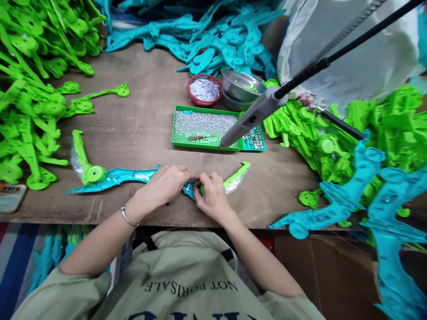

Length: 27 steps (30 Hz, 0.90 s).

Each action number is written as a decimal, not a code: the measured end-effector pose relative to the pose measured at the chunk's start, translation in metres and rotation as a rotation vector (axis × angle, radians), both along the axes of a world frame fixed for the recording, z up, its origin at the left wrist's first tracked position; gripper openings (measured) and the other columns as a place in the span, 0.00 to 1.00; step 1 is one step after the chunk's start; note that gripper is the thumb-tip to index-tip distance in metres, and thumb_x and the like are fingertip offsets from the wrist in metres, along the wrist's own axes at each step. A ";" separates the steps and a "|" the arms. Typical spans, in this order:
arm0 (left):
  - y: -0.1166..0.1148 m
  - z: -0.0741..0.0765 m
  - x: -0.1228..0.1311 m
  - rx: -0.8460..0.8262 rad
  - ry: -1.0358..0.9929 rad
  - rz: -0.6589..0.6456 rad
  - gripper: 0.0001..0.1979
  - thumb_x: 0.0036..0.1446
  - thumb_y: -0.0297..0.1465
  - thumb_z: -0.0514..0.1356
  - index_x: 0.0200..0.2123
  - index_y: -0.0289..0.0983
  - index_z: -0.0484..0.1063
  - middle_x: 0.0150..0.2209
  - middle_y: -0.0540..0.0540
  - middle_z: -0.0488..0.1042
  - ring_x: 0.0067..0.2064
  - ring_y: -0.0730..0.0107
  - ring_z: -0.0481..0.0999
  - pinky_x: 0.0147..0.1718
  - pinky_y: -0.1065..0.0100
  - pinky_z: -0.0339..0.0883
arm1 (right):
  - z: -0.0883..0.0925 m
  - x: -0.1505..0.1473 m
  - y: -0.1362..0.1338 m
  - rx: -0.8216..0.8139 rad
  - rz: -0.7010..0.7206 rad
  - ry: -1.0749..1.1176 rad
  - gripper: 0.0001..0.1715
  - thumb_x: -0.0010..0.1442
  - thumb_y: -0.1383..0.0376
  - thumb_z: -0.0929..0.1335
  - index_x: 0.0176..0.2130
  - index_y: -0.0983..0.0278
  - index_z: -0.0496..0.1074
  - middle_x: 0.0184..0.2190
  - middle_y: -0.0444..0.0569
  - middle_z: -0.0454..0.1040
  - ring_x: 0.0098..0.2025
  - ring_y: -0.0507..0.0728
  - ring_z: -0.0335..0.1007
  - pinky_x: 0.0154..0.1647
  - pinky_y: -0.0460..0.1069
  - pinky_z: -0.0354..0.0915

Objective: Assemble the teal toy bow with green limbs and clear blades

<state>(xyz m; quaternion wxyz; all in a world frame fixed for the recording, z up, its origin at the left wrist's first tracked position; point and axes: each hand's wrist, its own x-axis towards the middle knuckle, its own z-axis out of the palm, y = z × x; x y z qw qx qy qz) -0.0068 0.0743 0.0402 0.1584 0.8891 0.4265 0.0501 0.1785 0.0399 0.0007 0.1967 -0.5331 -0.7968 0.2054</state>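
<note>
A long, curved blue plastic toy part (128, 174), shaped like a bow, lies across the table in front of me. A green arm (94, 174) with a round hub and a clear film strip is joined at its left end, and a similar green arm (237, 174) sticks out at the right. Over the part's middle, my left hand (171, 181) is closed with fingers bent down onto the blue plastic. My right hand (212, 192) pinches at the part's right section, beside the green arm. The fingertips hide any small piece between them.
A green tray (207, 144) of small metal screws stands ahead, beside a red basket (204, 102) and metal bowl (242, 86). A grey electric screwdriver (250, 116) hangs above it. Green parts (30, 111) and blue parts (213, 40) are heaped around. A phone (12, 198) lies left.
</note>
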 end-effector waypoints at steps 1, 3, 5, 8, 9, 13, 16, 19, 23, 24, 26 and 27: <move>-0.003 0.000 0.000 -0.022 -0.038 0.001 0.11 0.64 0.24 0.54 0.37 0.36 0.78 0.32 0.45 0.75 0.31 0.68 0.74 0.30 0.69 0.63 | 0.000 0.000 0.001 -0.007 0.002 -0.003 0.12 0.56 0.71 0.66 0.42 0.61 0.69 0.32 0.49 0.78 0.39 0.64 0.64 0.39 0.56 0.56; -0.008 -0.002 0.000 -0.045 -0.116 0.008 0.12 0.65 0.25 0.54 0.37 0.36 0.79 0.30 0.46 0.75 0.30 0.69 0.74 0.29 0.70 0.63 | 0.001 0.000 0.001 -0.018 0.006 -0.002 0.12 0.56 0.71 0.66 0.42 0.61 0.70 0.32 0.49 0.78 0.39 0.63 0.64 0.39 0.56 0.56; -0.012 -0.006 0.000 -0.034 -0.177 0.016 0.13 0.66 0.26 0.54 0.37 0.37 0.79 0.29 0.46 0.74 0.29 0.69 0.74 0.29 0.70 0.63 | 0.002 0.000 0.002 -0.026 0.004 0.011 0.11 0.56 0.71 0.66 0.41 0.61 0.70 0.32 0.49 0.77 0.39 0.63 0.64 0.40 0.56 0.57; -0.016 -0.012 0.002 0.012 -0.257 -0.005 0.13 0.66 0.26 0.54 0.38 0.38 0.80 0.29 0.47 0.76 0.30 0.69 0.75 0.31 0.69 0.65 | 0.002 0.001 0.003 -0.036 -0.006 0.044 0.11 0.55 0.71 0.66 0.39 0.61 0.71 0.32 0.49 0.77 0.40 0.63 0.65 0.40 0.55 0.59; -0.017 -0.014 0.003 0.025 -0.285 -0.015 0.12 0.66 0.27 0.55 0.38 0.39 0.80 0.30 0.47 0.76 0.31 0.69 0.75 0.32 0.68 0.66 | 0.002 0.001 0.003 -0.038 -0.008 0.052 0.11 0.54 0.71 0.66 0.39 0.61 0.71 0.32 0.49 0.77 0.40 0.62 0.66 0.40 0.55 0.60; -0.018 -0.022 0.006 0.071 -0.360 0.004 0.12 0.67 0.26 0.54 0.39 0.38 0.79 0.33 0.47 0.79 0.35 0.69 0.78 0.37 0.67 0.68 | -0.001 0.000 0.003 -0.041 -0.019 0.053 0.10 0.53 0.71 0.67 0.37 0.60 0.71 0.31 0.49 0.76 0.39 0.62 0.66 0.40 0.55 0.61; -0.019 -0.028 0.009 0.114 -0.395 0.078 0.12 0.68 0.26 0.53 0.39 0.37 0.77 0.35 0.46 0.79 0.37 0.68 0.78 0.38 0.67 0.69 | -0.002 -0.001 0.004 -0.033 -0.029 0.053 0.10 0.54 0.71 0.66 0.37 0.60 0.71 0.30 0.48 0.75 0.38 0.61 0.65 0.40 0.54 0.62; -0.021 -0.033 0.012 0.136 -0.409 0.112 0.12 0.68 0.26 0.52 0.40 0.37 0.76 0.36 0.45 0.79 0.36 0.69 0.78 0.37 0.67 0.69 | -0.004 -0.002 0.004 -0.038 -0.038 0.047 0.12 0.53 0.70 0.66 0.40 0.61 0.70 0.31 0.49 0.74 0.39 0.62 0.66 0.40 0.55 0.63; -0.022 -0.033 0.013 0.168 -0.387 0.078 0.12 0.69 0.27 0.51 0.40 0.37 0.75 0.35 0.46 0.79 0.37 0.68 0.78 0.38 0.67 0.69 | -0.005 -0.001 0.006 -0.059 -0.042 0.045 0.15 0.52 0.70 0.66 0.42 0.62 0.70 0.33 0.51 0.75 0.41 0.64 0.67 0.42 0.56 0.63; -0.023 -0.032 0.012 0.168 -0.384 0.054 0.12 0.69 0.27 0.51 0.40 0.38 0.75 0.35 0.46 0.79 0.37 0.68 0.78 0.40 0.66 0.69 | -0.004 -0.001 0.006 -0.067 -0.038 0.047 0.16 0.52 0.70 0.66 0.43 0.62 0.69 0.33 0.51 0.76 0.42 0.64 0.67 0.42 0.56 0.63; -0.024 -0.031 0.011 0.162 -0.388 0.012 0.12 0.70 0.28 0.50 0.40 0.38 0.74 0.36 0.47 0.79 0.39 0.68 0.78 0.45 0.63 0.69 | -0.004 -0.001 0.006 -0.083 -0.033 0.055 0.19 0.50 0.71 0.67 0.44 0.62 0.69 0.33 0.51 0.77 0.43 0.65 0.68 0.43 0.57 0.63; -0.024 -0.031 0.010 0.158 -0.394 0.004 0.12 0.70 0.28 0.50 0.40 0.38 0.74 0.36 0.47 0.79 0.40 0.68 0.78 0.47 0.63 0.68 | -0.004 -0.001 0.007 -0.089 -0.032 0.061 0.19 0.50 0.71 0.67 0.44 0.62 0.69 0.32 0.50 0.77 0.43 0.65 0.68 0.43 0.57 0.63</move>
